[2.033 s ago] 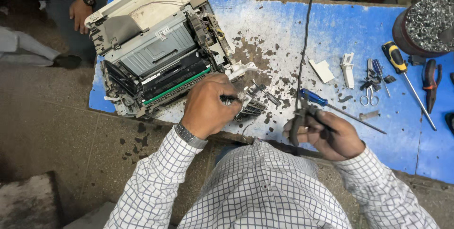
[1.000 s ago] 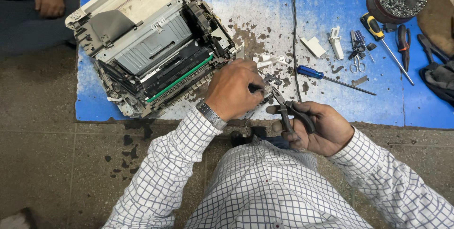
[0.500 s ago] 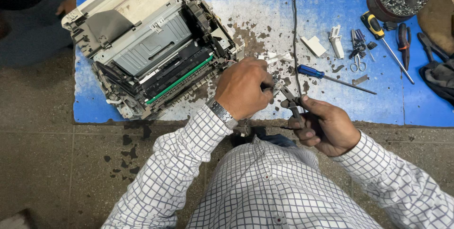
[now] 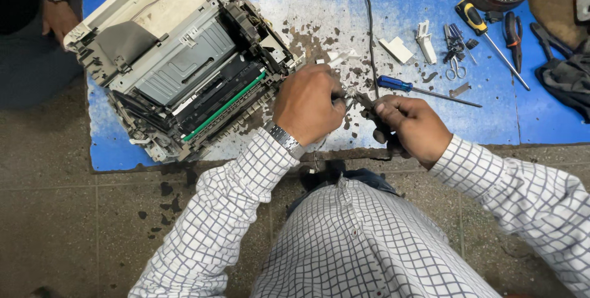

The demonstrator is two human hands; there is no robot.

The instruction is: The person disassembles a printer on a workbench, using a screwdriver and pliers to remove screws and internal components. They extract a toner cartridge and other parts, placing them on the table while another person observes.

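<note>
Dark-handled pliers (image 4: 375, 116) sit gripped in the right hand (image 4: 415, 127), jaws pointing left toward the left hand (image 4: 307, 104), which is curled shut over a small part, hidden. Both hands hover above the blue desk (image 4: 541, 119) beside an opened printer (image 4: 184, 70).

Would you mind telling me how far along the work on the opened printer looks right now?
Done: the printer sits with covers off and insides bared, and white bits lie loose on the blue mat. In hand: the right hand grips pliers on a small part that the left hand steadies. Left: the printer is open and the screwdrivers lie out.
</note>
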